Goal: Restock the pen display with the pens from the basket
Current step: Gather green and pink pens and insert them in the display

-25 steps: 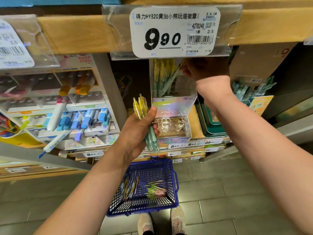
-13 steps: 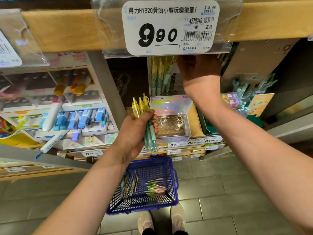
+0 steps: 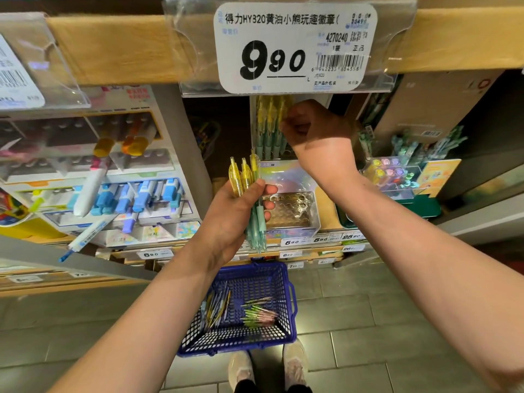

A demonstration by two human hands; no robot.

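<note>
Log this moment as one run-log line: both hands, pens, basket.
left hand: grips pen bunch | right hand: curled at display pens, grasp unclear | pen display: partly filled | basket: on floor, loose pens inside

Shelf price tag (image 3: 295, 46) reads "HY320" and "990"

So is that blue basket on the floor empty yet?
Not empty. Two loose bunches of pens lie on the mesh bottom of the basket.

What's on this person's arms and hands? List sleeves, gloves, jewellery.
Nothing worn shows. The left hand and right hand are bare: no gloves or rings visible. The left forearm and right forearm are bare to the frame's edge: no sleeves, watch or bracelet.
</note>
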